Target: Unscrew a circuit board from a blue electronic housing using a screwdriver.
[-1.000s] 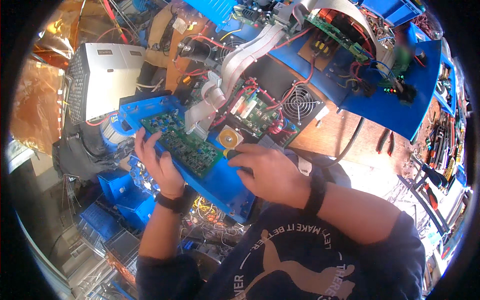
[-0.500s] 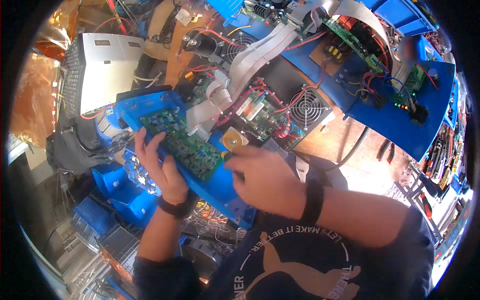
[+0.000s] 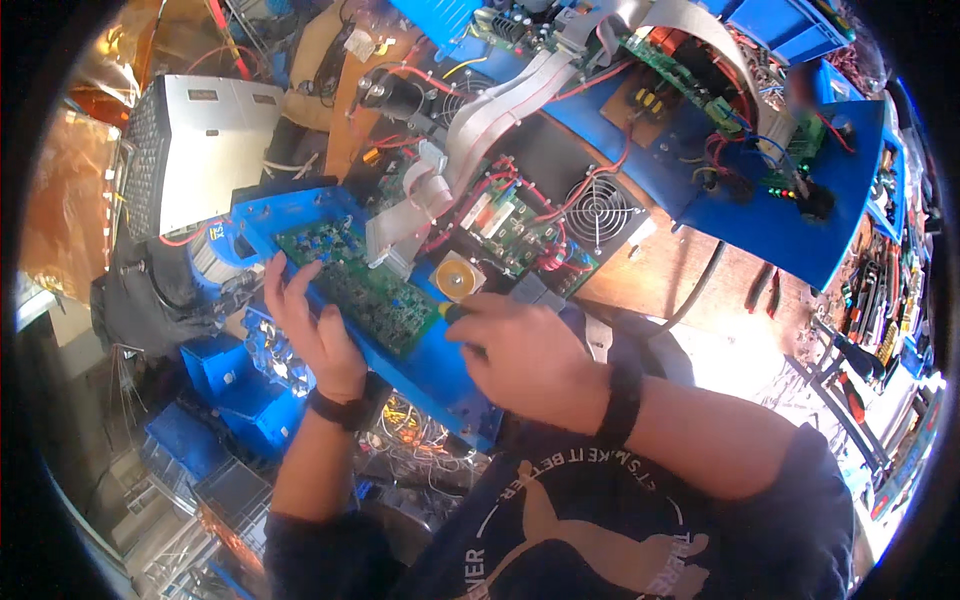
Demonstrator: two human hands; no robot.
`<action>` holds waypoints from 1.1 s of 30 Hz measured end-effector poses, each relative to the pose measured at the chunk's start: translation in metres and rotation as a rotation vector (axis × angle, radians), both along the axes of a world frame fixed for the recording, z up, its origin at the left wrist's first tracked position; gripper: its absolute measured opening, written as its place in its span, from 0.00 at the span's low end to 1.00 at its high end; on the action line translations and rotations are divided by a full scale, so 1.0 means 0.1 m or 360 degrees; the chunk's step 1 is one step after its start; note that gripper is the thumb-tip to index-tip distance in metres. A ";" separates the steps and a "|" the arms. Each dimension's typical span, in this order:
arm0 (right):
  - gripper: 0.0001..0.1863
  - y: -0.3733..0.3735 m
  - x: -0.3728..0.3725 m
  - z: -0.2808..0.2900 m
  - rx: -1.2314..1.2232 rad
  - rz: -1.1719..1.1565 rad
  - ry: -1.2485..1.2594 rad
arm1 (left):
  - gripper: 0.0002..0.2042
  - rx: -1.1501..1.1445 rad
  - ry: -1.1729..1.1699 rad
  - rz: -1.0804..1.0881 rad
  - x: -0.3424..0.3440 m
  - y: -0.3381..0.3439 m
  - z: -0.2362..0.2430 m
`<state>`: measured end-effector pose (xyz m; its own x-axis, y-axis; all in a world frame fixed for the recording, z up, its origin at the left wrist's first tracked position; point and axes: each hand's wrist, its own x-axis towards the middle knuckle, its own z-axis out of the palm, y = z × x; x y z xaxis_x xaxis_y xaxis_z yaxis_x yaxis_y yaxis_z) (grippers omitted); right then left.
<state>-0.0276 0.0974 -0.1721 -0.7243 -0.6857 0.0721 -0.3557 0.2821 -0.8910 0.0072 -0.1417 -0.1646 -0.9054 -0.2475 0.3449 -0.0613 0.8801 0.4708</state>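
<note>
A green circuit board (image 3: 365, 295) with many small parts lies on a tilted blue metal panel (image 3: 440, 385). My left hand (image 3: 318, 335) rests along the panel's near left edge, fingers stretched and apart. At the board's right end, my right hand (image 3: 525, 350) is closed round a small yellow-and-dark piece (image 3: 450, 312); most of it is hidden by my fingers, so its kind is unclear. Just beyond that hand sits a round yellowish disc part (image 3: 456, 279) with a central bolt. A grey ribbon cable (image 3: 398, 240) plugs into the board's far edge.
Behind the panel stands an opened device with wired boards (image 3: 500, 215) and a fan grille (image 3: 600, 210). A blue plate (image 3: 790, 225) with electronics lies right, near pliers (image 3: 763, 290). Blue bins (image 3: 235, 385) sit lower left, a silver case (image 3: 205, 150) upper left.
The whole view has shifted slightly, moving the bench things a little left. Both hands keep nearly the same places on the panel and board.
</note>
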 end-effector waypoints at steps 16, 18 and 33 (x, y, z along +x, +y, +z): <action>0.10 0.08 -0.18 -0.07 -0.0105 -0.0084 -0.0317 | 0.21 0.0074 0.0008 -0.0005 0.00 0.01 -0.03; 0.10 -0.01 -0.17 -0.04 -0.0091 -0.0111 -0.0298 | 0.21 0.0054 0.0007 -0.0030 0.01 0.00 -0.04; 0.11 -0.02 0.12 0.09 0.0309 0.0461 0.0478 | 0.20 0.0062 0.0064 -0.0007 0.02 0.02 -0.04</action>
